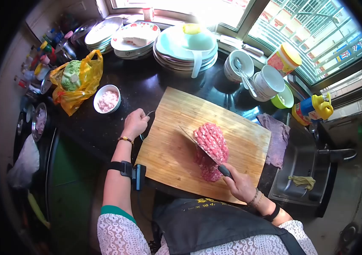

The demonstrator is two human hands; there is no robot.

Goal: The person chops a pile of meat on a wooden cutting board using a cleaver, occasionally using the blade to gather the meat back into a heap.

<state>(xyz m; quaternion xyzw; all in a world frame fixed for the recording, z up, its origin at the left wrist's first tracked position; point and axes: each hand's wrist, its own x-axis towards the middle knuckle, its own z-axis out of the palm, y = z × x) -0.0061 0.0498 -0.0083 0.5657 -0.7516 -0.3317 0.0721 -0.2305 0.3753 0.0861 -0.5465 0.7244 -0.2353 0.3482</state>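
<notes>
Mince [210, 142] lies in 1 pink heap at the centre-right of the wooden cutting board [168, 127], which sits on the dark counter in front of the person.

Right hand [242, 185]: fingers clenched round the black handle of the cleaver [199, 146]. The blade stands in the heap, with the larger part of the meat on its far side and a smaller part on its near side.

Left hand [135, 123]: fingers curled shut, knuckles up, set against the left edge of the board. It cannot be told whether they grip that edge. Nothing else shows in this hand. A black strap with a small device [131, 170] sits on the left forearm.

Governing relation: the heap lies up and to the left of the right hand, directly along the blade. The cleaver's long axis runs on a diagonal from the handle at the near right to the tip at the far left, and the heap stretches roughly across the same diagonal. The right hand is just beside the meat. The left hand is well apart from it, with bare board between.

Surroundings: 1 small white bowl [107, 99] holding more pink meat stands on the counter left of the board, near a yellow plastic bag [77, 80] of greens. Stacked plates [185, 51] stand behind the board by the window. A purple cloth [276, 136] lies between the board and the steel sink [300, 165].
</notes>
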